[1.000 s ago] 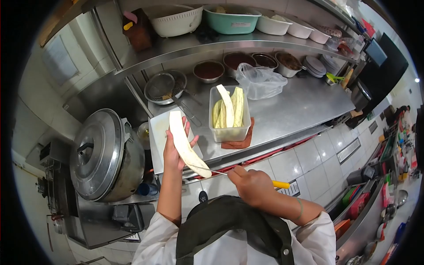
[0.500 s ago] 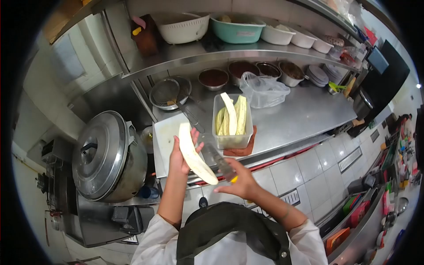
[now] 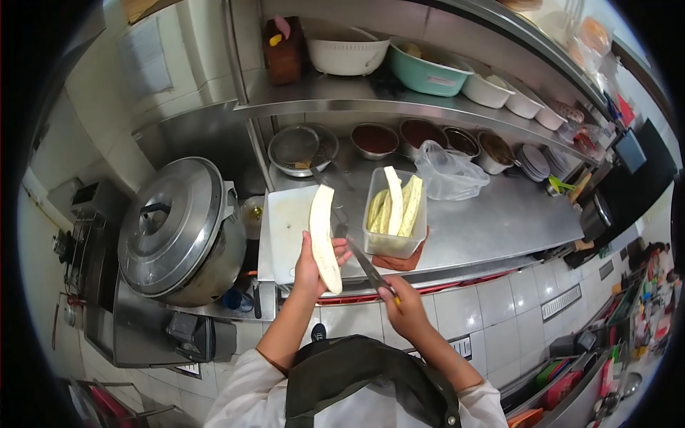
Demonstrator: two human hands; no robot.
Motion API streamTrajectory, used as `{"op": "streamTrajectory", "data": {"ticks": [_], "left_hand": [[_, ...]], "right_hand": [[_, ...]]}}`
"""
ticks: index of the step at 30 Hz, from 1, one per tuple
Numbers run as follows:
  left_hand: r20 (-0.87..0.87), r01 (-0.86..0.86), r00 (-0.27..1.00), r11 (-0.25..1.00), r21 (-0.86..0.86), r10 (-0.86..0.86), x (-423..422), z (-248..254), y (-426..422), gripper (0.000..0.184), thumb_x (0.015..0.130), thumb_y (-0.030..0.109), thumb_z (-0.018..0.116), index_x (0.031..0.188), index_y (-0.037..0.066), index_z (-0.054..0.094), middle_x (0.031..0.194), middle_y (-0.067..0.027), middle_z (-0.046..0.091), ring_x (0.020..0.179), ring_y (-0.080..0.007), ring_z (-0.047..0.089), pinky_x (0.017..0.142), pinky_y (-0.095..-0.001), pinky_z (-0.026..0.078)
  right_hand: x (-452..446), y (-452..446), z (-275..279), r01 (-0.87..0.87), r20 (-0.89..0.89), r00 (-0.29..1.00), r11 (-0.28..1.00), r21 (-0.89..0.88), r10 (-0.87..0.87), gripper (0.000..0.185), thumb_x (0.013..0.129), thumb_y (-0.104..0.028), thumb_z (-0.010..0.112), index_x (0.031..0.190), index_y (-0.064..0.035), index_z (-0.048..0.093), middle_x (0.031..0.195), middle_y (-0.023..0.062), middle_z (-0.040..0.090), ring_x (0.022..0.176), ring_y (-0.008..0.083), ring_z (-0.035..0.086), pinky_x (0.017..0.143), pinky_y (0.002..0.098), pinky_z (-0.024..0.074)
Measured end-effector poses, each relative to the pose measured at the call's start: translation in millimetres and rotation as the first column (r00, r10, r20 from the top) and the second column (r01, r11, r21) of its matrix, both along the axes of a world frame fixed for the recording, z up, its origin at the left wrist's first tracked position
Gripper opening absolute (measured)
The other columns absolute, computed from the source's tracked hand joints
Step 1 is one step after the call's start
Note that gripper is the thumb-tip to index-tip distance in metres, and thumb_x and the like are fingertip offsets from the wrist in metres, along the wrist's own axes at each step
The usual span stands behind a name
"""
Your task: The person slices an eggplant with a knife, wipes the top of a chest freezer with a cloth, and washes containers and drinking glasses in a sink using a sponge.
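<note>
A long, pale, peeled eggplant (image 3: 322, 228) rests upright in my left hand (image 3: 307, 269), its lower end at the palm. The fingers curl behind it. My right hand (image 3: 405, 303) grips a knife (image 3: 368, 269) by its handle, which shows a bit of yellow. The blade slants up and left, with its tip near the left fingertips, apart from the eggplant as far as I can tell. Beyond the hands, a clear plastic container (image 3: 396, 245) holds several more peeled eggplants (image 3: 394, 203). It stands on a reddish-brown cloth (image 3: 405, 261). A white cutting board (image 3: 289, 221) lies behind my left hand.
Left of the board stands a large lidded pot (image 3: 175, 228). Behind are a strainer (image 3: 296, 146), bowls of dark red sauce (image 3: 374, 139) and a plastic bag (image 3: 449, 175) on the steel table (image 3: 499, 221). A shelf (image 3: 342, 96) with tubs hangs above.
The eggplant has been tilted more upright in my left hand. My right hand has turned, so the knife blade now shows clearly, pointing up and left. The whole view has shifted.
</note>
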State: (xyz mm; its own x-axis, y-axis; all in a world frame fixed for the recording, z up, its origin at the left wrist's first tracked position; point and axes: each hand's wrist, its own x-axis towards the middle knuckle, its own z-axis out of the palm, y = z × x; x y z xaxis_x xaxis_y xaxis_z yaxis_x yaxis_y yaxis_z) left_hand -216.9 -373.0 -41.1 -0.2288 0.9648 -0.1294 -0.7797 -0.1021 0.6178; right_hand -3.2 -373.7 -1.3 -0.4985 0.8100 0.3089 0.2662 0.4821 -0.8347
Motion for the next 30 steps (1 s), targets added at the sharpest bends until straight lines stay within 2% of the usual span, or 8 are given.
{"op": "streamTrajectory", "data": {"ticks": [1, 4, 6, 14, 18, 25, 27, 30], "left_hand": [[-0.034, 0.010, 0.999, 1.000, 0.029, -0.009, -3, 12, -2, 0.065, 0.096, 0.055, 0.019, 0.139, 0.007, 0.030, 0.098, -0.0175, 0.061, 0.110, -0.0330, 0.055, 0.095, -0.0459, 0.043], [-0.072, 0.019, 0.997, 0.995, 0.097, -0.012, -6, 14, -3, 0.069, 0.096, 0.056, 0.018, 0.117, -0.003, 0.046, 0.101, -0.0203, 0.059, 0.112, -0.0336, 0.053, 0.099, -0.0468, 0.041], [-0.051, 0.013, 0.999, 0.996, 0.092, -0.008, -3, 15, -3, 0.069, 0.096, 0.056, 0.018, 0.117, -0.004, 0.047, 0.101, -0.0207, 0.059, 0.113, -0.0341, 0.053, 0.099, -0.0471, 0.040], [0.017, -0.037, 0.999, 0.999, 0.036, 0.036, -1, 23, 1, 0.075, 0.094, 0.059, 0.020, 0.108, -0.008, 0.052, 0.104, -0.0206, 0.059, 0.119, -0.0333, 0.048, 0.099, -0.0485, 0.040], [-0.019, -0.073, 0.997, 0.995, 0.071, 0.075, -7, 23, 5, 0.068, 0.094, 0.058, 0.023, 0.141, 0.009, 0.028, 0.098, -0.0133, 0.062, 0.117, -0.0300, 0.050, 0.096, -0.0473, 0.041], [-0.134, -0.099, 0.983, 0.979, 0.180, 0.124, 1, 36, 7, 0.069, 0.094, 0.060, 0.020, 0.138, 0.007, 0.027, 0.107, -0.0158, 0.058, 0.122, -0.0305, 0.046, 0.099, -0.0476, 0.040], [-0.147, -0.084, 0.983, 0.977, 0.194, 0.113, 10, 38, 7, 0.070, 0.094, 0.059, 0.017, 0.130, 0.002, 0.036, 0.112, -0.0187, 0.055, 0.125, -0.0333, 0.043, 0.100, -0.0509, 0.038], [-0.145, -0.038, 0.987, 0.985, 0.166, 0.063, 9, 39, 7, 0.070, 0.094, 0.059, 0.017, 0.130, 0.002, 0.037, 0.114, -0.0187, 0.055, 0.125, -0.0330, 0.043, 0.099, -0.0506, 0.039]], "right_hand": [[6, -1, 8, -0.034, 0.095, 0.995, 0.997, 0.068, 0.028, 0.017, 0.083, -0.008, 0.060, 0.098, -0.0023, 0.058, 0.085, 0.0128, 0.059, 0.068, 0.0334, 0.059, 0.062, 0.0368, 0.0479], [14, -15, 28, -0.112, 0.346, 0.937, 0.976, 0.186, 0.042, 0.013, 0.084, -0.007, 0.056, 0.096, -0.0043, 0.058, 0.085, 0.0113, 0.058, 0.065, 0.0340, 0.058, 0.057, 0.0403, 0.0479], [9, -21, 35, -0.110, 0.474, 0.880, 0.976, 0.190, 0.007, 0.013, 0.084, -0.010, 0.056, 0.096, -0.0051, 0.058, 0.083, 0.0101, 0.058, 0.063, 0.0335, 0.059, 0.054, 0.0415, 0.0480], [11, -19, 38, -0.135, 0.549, 0.835, 0.957, 0.258, -0.030, 0.015, 0.079, -0.002, 0.053, 0.093, -0.0054, 0.057, 0.076, 0.0096, 0.055, 0.060, 0.0322, 0.059, 0.052, 0.0409, 0.0467], [29, -16, 42, -0.134, 0.615, 0.787, 0.962, 0.239, -0.043, 0.015, 0.079, -0.002, 0.052, 0.093, -0.0046, 0.057, 0.081, 0.0105, 0.060, 0.060, 0.0325, 0.060, 0.052, 0.0413, 0.0473], [23, -14, 63, -0.098, 0.365, 0.930, 0.987, 0.126, 0.046, 0.014, 0.084, -0.007, 0.052, 0.097, -0.0057, 0.054, 0.085, 0.0118, 0.060, 0.065, 0.0343, 0.060, 0.052, 0.0434, 0.0472], [21, -15, 61, -0.087, 0.402, 0.915, 0.990, 0.113, 0.034, 0.011, 0.085, -0.008, 0.054, 0.095, -0.0065, 0.057, 0.083, 0.0117, 0.060, 0.066, 0.0335, 0.060, 0.053, 0.0422, 0.0469], [28, -15, 59, -0.111, 0.471, 0.882, 0.979, 0.169, 0.019, 0.014, 0.080, -0.004, 0.054, 0.094, -0.0060, 0.055, 0.080, 0.0109, 0.057, 0.064, 0.0325, 0.060, 0.052, 0.0417, 0.0467]]}}
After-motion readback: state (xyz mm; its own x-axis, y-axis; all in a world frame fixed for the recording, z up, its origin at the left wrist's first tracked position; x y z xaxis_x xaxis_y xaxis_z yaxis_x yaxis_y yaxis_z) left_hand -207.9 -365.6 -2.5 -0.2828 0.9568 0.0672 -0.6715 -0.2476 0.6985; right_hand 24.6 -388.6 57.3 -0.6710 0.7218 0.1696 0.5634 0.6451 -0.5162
